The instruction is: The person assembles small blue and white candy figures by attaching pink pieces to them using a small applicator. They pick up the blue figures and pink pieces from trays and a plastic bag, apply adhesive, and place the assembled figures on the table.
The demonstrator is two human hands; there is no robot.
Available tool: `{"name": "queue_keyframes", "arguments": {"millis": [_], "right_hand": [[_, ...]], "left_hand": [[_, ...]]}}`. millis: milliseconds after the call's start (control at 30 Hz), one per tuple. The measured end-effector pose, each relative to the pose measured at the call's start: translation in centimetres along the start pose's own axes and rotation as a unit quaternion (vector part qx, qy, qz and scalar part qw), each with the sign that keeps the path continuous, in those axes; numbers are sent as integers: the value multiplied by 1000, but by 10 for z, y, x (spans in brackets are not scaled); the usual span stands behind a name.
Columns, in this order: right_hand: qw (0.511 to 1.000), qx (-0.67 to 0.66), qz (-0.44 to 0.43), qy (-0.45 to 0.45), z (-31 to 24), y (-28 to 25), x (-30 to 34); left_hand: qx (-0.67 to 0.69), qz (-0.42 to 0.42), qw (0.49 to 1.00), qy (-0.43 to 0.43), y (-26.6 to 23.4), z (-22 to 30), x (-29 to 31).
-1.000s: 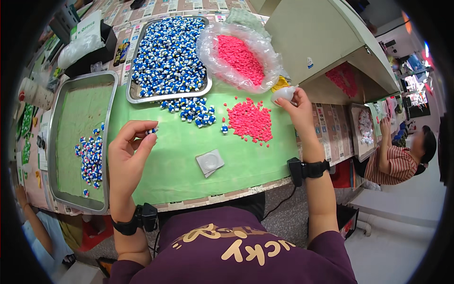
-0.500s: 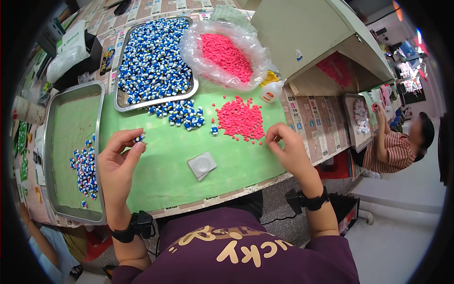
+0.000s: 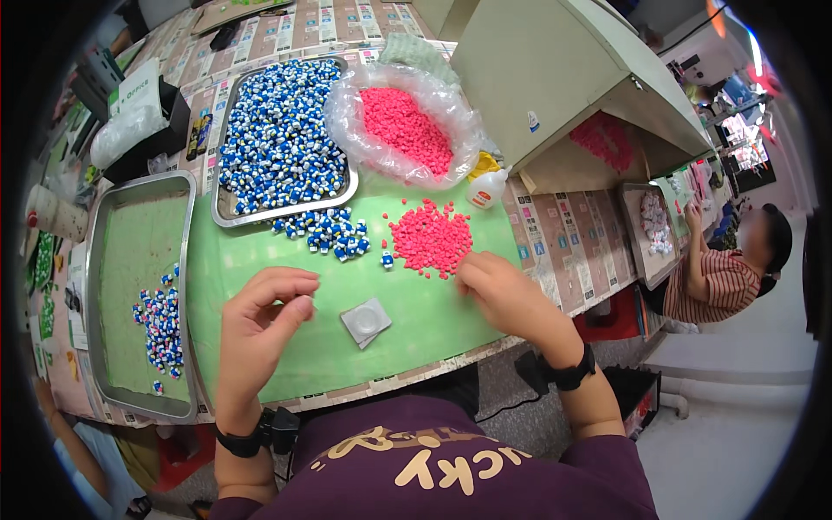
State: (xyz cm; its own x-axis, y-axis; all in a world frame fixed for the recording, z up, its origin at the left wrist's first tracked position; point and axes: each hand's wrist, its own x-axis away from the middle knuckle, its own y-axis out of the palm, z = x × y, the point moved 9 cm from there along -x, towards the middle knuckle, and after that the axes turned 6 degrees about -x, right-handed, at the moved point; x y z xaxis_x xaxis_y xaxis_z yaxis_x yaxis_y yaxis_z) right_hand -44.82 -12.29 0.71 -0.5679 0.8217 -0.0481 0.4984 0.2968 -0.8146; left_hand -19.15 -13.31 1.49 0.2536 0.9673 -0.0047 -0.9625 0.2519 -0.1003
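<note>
My left hand (image 3: 264,325) is held over the green mat, its thumb and forefinger pinched on a small blue-and-white piece, now almost wholly hidden. My right hand (image 3: 503,295) reaches the lower right edge of a loose pile of pink bits (image 3: 431,236); its fingertips are drawn together, and whatever they hold is hidden. A single blue-and-white piece (image 3: 387,260) stands just left of that pile. Further left lie several more blue-and-white pieces (image 3: 334,234). Between my hands rests a grey square block (image 3: 366,321) with a round mark.
Behind are a metal tray (image 3: 286,217) heaped with blue-and-white pieces, a plastic bag (image 3: 342,130) of pink bits and a white bottle (image 3: 488,188). Another tray (image 3: 113,286) at left holds pieces with pink on them. A beige box (image 3: 546,78) stands right; a person (image 3: 728,282) sits beyond.
My left hand has moved right and slightly down, away from the left tray. My right hand has shifted left to the pink pile, its fingers closing. The whole view has tilted slightly.
</note>
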Motion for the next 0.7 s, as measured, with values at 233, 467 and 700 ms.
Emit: {"name": "queue_keyframes", "arguments": {"millis": [233, 467, 700], "right_hand": [[960, -197, 129, -153, -111, -24, -43], [944, -220, 164, -181, -119, -17, -49], [955, -148, 153, -209, -128, -21, -50]], "left_hand": [[207, -153, 964, -71, 64, 5, -2], [256, -147, 950, -98, 51, -5, -3], [169, -124, 975, -68, 45, -5, -5]]}}
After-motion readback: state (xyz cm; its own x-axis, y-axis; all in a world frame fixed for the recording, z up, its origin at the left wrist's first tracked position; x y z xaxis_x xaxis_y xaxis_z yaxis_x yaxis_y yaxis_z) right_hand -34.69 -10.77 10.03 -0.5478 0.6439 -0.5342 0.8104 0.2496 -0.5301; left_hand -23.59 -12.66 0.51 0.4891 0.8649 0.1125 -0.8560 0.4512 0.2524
